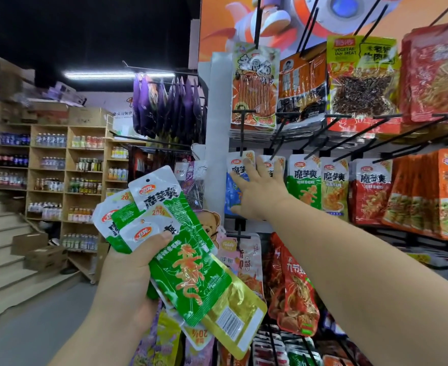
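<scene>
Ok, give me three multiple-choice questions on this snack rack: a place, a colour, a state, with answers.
1. Where is the right hand?
A. on the drinks shelves
B. on the blue packets hanging on the rack
C. on the stairs

2. What colour is the front packet in the left hand?
A. purple
B. red
C. green

3. How is the left hand?
A. gripping a bundle of snack packets
B. empty and open
C. flat on the rack

Answers: 1 B, it lies spread on the blue packets; 2 C, its green face shows to the camera; 3 A, its thumb pins the bundle.
</scene>
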Demonstrator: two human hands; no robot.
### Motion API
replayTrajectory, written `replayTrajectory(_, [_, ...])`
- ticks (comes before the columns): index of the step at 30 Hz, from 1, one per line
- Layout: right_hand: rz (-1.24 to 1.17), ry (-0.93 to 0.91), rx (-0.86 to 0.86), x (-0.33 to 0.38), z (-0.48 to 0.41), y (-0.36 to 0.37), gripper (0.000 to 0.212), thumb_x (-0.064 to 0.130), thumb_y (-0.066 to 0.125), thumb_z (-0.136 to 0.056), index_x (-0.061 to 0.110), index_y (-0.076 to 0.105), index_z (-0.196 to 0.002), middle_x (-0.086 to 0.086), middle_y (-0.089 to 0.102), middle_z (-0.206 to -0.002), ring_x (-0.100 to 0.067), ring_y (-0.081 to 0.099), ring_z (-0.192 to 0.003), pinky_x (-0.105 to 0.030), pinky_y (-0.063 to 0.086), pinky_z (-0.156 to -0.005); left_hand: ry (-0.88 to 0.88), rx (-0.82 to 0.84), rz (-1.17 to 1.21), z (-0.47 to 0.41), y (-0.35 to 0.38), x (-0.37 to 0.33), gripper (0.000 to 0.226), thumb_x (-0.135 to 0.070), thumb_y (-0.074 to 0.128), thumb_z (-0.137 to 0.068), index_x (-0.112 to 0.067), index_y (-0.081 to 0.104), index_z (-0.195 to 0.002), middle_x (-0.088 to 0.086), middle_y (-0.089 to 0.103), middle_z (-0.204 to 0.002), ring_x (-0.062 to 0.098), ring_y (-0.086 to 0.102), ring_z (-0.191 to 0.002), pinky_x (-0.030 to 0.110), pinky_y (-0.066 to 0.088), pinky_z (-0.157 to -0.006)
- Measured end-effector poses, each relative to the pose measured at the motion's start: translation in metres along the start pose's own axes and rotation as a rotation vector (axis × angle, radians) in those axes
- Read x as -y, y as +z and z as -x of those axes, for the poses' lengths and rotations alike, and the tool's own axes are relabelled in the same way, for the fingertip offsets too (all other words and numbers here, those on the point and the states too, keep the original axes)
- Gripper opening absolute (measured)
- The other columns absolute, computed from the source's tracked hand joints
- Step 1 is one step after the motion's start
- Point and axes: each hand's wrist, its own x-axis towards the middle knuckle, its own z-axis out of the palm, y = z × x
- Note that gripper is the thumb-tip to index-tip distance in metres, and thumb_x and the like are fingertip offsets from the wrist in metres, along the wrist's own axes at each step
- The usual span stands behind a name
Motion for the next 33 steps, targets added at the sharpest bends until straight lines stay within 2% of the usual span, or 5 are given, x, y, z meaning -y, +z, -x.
replayTrajectory(5, [-0.371,0.015,-0.171,0.002,0.02,-0.027,0.061,0.054,0.045,-0.104,0.026,0.037,-0.157,-0.011,0.031,-0.164,-0.035,0.027,-0.152,-0.053,0.031,-0.118,0.036,0.002,0.011,0.018,-0.003,-0.006,0.019,-0.01,0.077,-0.086,-0.017,0.076,-0.103,0.018,0.078,-0.11,0.043,0.074,-0.104,0.066,0.057,-0.093])
replayTrajectory(11, [-1.286,-0.038,-0.437,0.034,0.159,-0.046,0.015,0.036,0.068,-0.097,0.023,0.073,-0.091,0.004,0.068,-0.075,-0.012,0.063,-0.068,-0.029,0.053,-0.061,0.027,0.062,-0.014,0.064,-0.011,-0.009,0.033,-0.005,0.07,-0.083,-0.017,0.072,-0.114,0.011,0.079,-0.11,0.035,0.078,-0.095,0.051,0.064,-0.077])
replayTrajectory(19, [-1.445,0.031,0.131,0.11,0.284,0.08,0.074,0.08,0.059,-0.081,0.043,0.047,-0.144,0.021,0.052,-0.137,-0.006,0.058,-0.119,-0.027,0.05,-0.094,-0.324,0.088,-0.211,0.139,-0.075,0.062,0.048,-0.007,0.074,-0.069,-0.008,0.072,-0.117,0.02,0.078,-0.11,0.041,0.076,-0.093,0.051,0.064,-0.075])
replayTrajectory(28, [-1.61,0.267,0.616,0.142,0.415,0.168,0.071,0.046,0.09,-0.072,0.053,0.043,-0.124,0.046,0.047,-0.116,0.039,0.042,-0.095,-0.002,0.044,-0.077,-0.852,-0.028,-0.439,0.246,-0.138,0.152,0.037,0.007,0.078,-0.076,0.005,0.073,-0.113,0.026,0.077,-0.103,0.037,0.075,-0.088,0.056,0.06,-0.091])
replayTrajectory(33, [-1.639,0.311,0.754,0.13,0.456,0.193,0.098,0.07,0.088,-0.063,0.053,0.042,-0.148,0.024,0.051,-0.148,-0.008,0.048,-0.138,-0.048,0.048,-0.11,-0.945,-0.033,-0.387,0.287,-0.137,0.173,0.047,-0.012,0.085,-0.073,-0.011,0.074,-0.118,0.016,0.078,-0.112,0.039,0.074,-0.107,0.061,0.053,-0.103])
